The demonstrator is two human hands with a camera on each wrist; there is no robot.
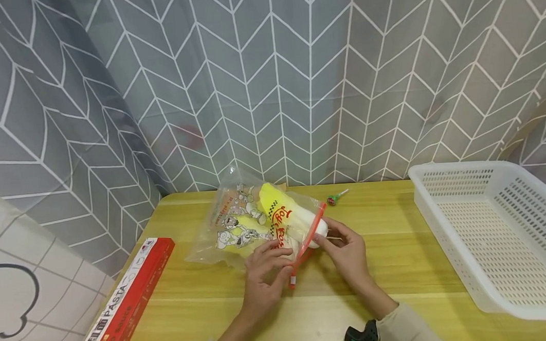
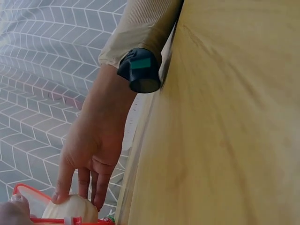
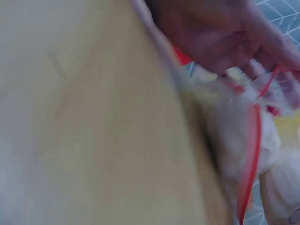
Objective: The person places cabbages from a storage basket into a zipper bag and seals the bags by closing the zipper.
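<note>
A clear zip bag (image 1: 239, 231) with a red zip edge and cartoon prints lies on the table. Inside it are yellow-and-white things (image 1: 277, 204) with rounded white ends; their kind is not clear. My left hand (image 1: 265, 281) pinches the bag's near edge, its thumb close to the white zip slider (image 1: 293, 280). At the bag's mouth, my right hand (image 1: 348, 249) holds a rounded white end (image 2: 72, 210), thumb on one side and fingers on the other. The right wrist view shows the red zip strip (image 3: 253, 150) in front of the white ends, partly blurred.
Behind the bag lies a small wrapped lollipop (image 1: 332, 200). A white perforated plastic basket (image 1: 486, 303) stands on the right. Along the left edge is a long red-and-white pasta box (image 1: 131, 296). A grey patterned curtain (image 1: 296, 87) hangs behind the table (image 1: 206, 318).
</note>
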